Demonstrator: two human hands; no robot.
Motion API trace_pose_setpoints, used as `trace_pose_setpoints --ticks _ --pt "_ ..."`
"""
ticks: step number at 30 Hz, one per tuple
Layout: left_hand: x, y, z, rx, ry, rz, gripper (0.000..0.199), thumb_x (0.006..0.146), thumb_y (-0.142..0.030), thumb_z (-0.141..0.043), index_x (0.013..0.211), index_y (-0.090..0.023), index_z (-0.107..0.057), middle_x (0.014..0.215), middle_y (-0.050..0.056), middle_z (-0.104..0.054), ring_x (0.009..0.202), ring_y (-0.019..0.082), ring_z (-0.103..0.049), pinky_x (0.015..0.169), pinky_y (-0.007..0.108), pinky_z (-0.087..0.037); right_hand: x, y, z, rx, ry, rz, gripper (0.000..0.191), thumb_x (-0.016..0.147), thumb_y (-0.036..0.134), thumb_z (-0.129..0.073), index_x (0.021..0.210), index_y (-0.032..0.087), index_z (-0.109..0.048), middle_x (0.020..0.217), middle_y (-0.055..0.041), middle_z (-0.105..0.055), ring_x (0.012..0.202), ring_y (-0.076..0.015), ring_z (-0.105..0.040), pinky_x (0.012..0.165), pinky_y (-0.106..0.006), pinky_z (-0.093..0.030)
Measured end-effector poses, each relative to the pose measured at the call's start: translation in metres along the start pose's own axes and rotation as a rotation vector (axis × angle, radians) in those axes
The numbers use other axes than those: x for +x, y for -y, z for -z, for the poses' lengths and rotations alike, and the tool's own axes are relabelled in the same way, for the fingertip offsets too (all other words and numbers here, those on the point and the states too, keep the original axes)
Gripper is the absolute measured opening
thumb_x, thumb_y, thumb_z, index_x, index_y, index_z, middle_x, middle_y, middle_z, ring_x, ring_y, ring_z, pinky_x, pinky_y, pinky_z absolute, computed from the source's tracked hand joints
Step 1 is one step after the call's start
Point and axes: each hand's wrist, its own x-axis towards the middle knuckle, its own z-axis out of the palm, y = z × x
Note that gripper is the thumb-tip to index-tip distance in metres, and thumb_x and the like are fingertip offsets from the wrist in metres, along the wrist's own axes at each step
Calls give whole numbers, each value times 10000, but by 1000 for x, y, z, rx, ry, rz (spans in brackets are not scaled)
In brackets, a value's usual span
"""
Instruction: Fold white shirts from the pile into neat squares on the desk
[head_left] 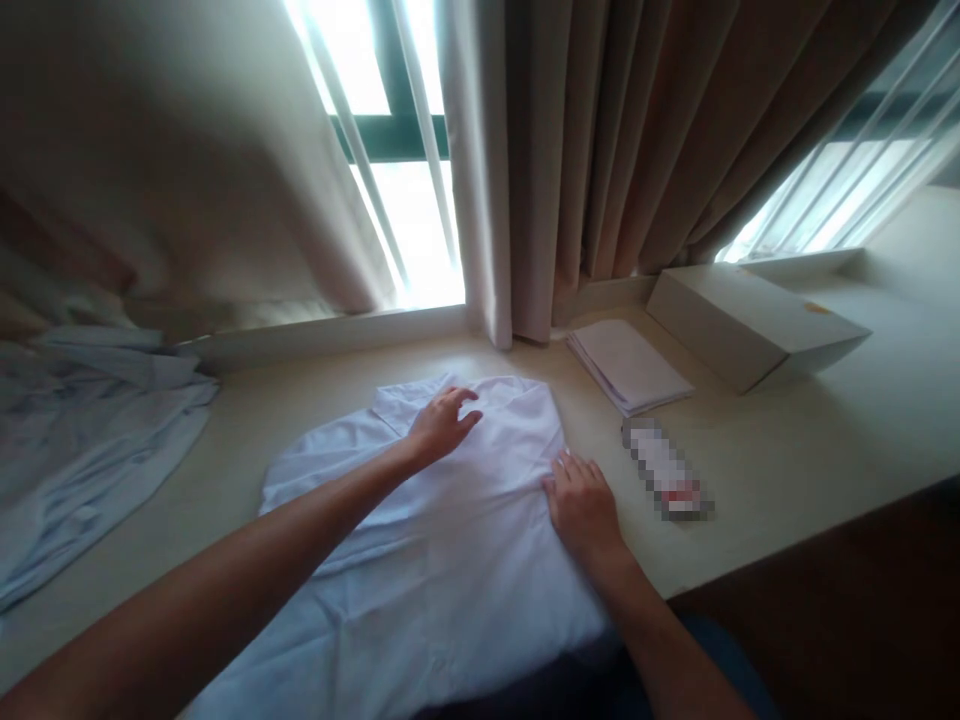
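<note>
A white shirt (480, 540) lies spread on the pale table (757, 500), its collar towards the window and its lower part at the near edge. My left hand (444, 425) is over the shirt just below the collar, thumb and fingers apart, with nothing between them. At the shirt's right edge rests my right hand (583, 503), its fingertips on the fabric near the shoulder; whether they pinch the cloth is too unclear to tell.
Crumpled white cloth (97, 430) lies at the far left. Folded white cloth (634, 365), a blurred-out object (666, 468) and a white box (757, 320) are on the right. Curtains (525, 180) hang behind the table.
</note>
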Motion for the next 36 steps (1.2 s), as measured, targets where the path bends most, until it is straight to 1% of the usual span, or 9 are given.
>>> trace_pose_setpoints --ticks 4,7,10,12,17,20,25,31,36 --pt "-99 58 42 192 -28 73 408 883 -463 -456 1210 -242 -559 1254 68 -582 1224 205 -496 1066 315 -352 -5 1 3 -16 -31 2 347 952 315 -444 1179 117 -618 1291 -185 -575 1243 -284 -471 1078 -474 -280" --pt "-163 97 60 354 31 221 575 867 -547 -425 1343 -229 -479 1464 86 -421 1396 242 -298 1149 374 -218 -8 5 -2 -51 -22 16 428 943 332 -453 1290 95 -539 1361 -200 -515 1271 -291 -447 1055 -453 -302" --pt "-207 116 67 411 141 412 647 875 -567 -377 1437 -247 -379 1546 72 -296 1436 269 -207 1149 451 -183 -13 11 -7 -126 35 4 402 936 344 -461 1224 92 -583 1293 -212 -568 1198 -298 -509 1021 -440 -321" --pt "-223 119 67 414 121 475 644 881 -561 -364 1457 -273 -351 1563 60 -257 1444 274 -178 1144 480 -176 -15 14 -6 -160 34 4 381 941 365 -454 1174 108 -611 1254 -207 -594 1157 -298 -532 1021 -450 -309" --pt "-225 129 68 313 -160 501 616 891 -547 -335 1399 -214 -440 1491 83 -388 1404 219 -292 1134 366 -261 -10 19 4 -159 -9 24 377 970 364 -396 919 127 -684 1066 -187 -666 1002 -279 -583 983 -442 -329" --pt "-213 150 77 225 -340 641 590 868 -548 -374 1284 -162 -534 1283 112 -582 1225 229 -512 1035 339 -400 -3 22 5 -118 -96 36 315 958 287 -419 1033 116 -672 1159 -178 -637 1088 -266 -548 1004 -410 -320" --pt "-196 183 96 -26 -204 867 448 753 -548 -565 1004 -192 -671 953 65 -708 864 226 -664 738 297 -512 11 4 9 -50 -170 -84 323 908 170 -424 1146 130 -638 1130 -127 -661 1036 -232 -574 946 -349 -362" --pt "-194 193 99 -139 -205 876 481 638 -451 -688 1038 -184 -672 788 24 -698 755 196 -655 631 252 -472 19 -52 14 1 -275 -430 384 843 121 -392 1135 147 -640 1056 -114 -685 925 -229 -617 791 -318 -427" --pt "-200 190 97 -215 -277 825 402 588 -426 -710 899 -172 -709 724 25 -691 695 183 -627 615 246 -436 21 -38 -7 93 -187 -103 414 917 240 -371 1255 100 -563 1199 -151 -621 1123 -240 -546 966 -362 -410"
